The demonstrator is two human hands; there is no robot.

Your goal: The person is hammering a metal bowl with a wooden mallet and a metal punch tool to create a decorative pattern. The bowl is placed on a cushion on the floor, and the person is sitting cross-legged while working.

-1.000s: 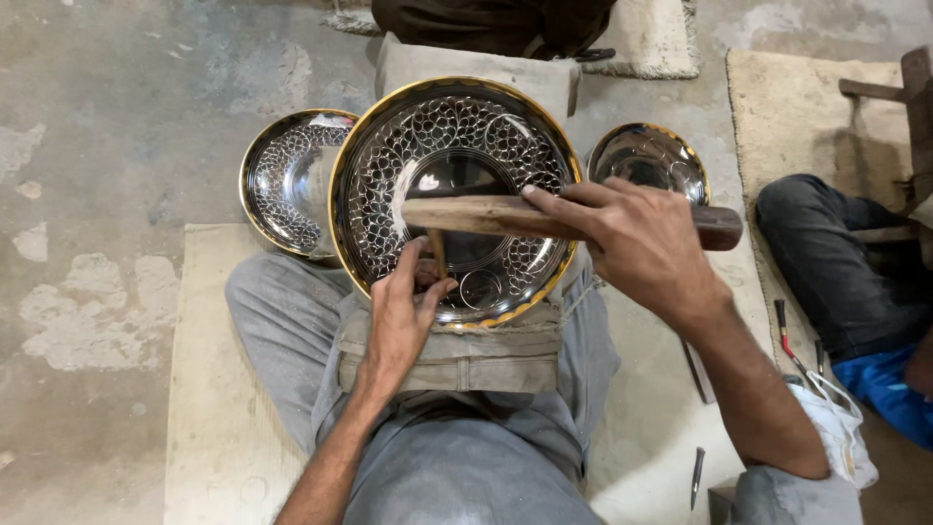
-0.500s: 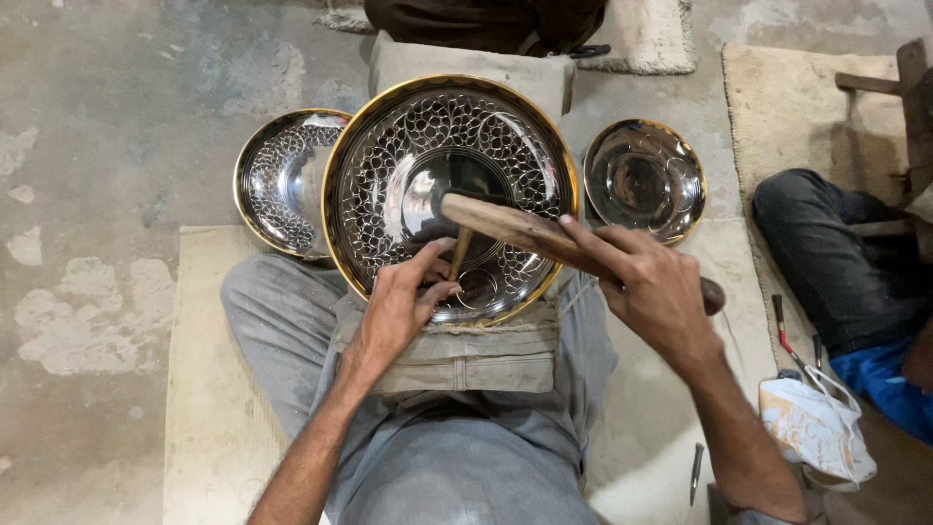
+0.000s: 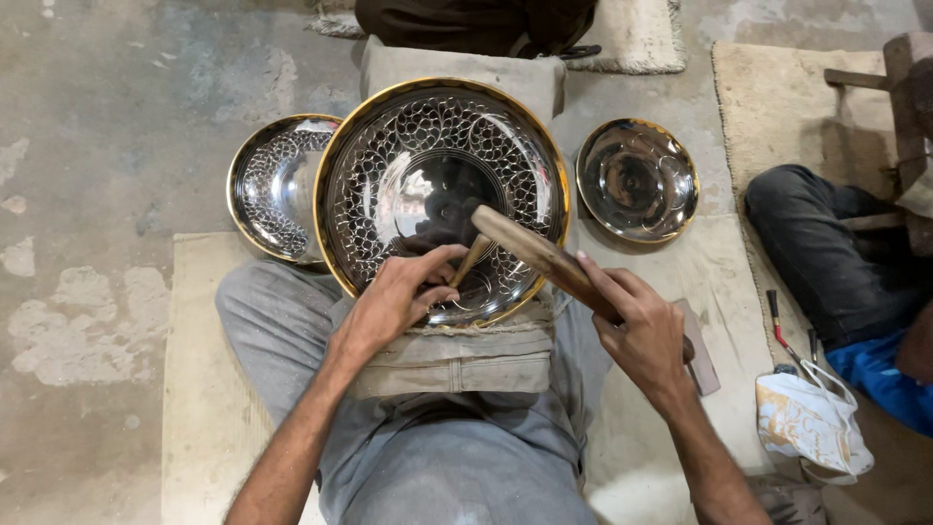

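Observation:
A large shiny metal bowl (image 3: 442, 156) with a gold rim and a circle pattern rests tilted on a padded block on my lap. My left hand (image 3: 394, 301) pinches a thin chisel (image 3: 470, 261) whose tip touches the lower inside of the bowl. My right hand (image 3: 641, 331) grips a wooden mallet (image 3: 544, 258) by its handle, with the head just above the top of the chisel.
A smaller patterned bowl (image 3: 272, 185) lies left of the big one and a plain shiny bowl (image 3: 637, 180) to its right. Another person's legs (image 3: 826, 253) are at the right edge, with a white bag (image 3: 812, 423) and small tools on the mat.
The mallet has swung from lying level across the bowl down and to the right, its head now at the chisel top. My right hand moved down and right. The left hand stayed on the chisel.

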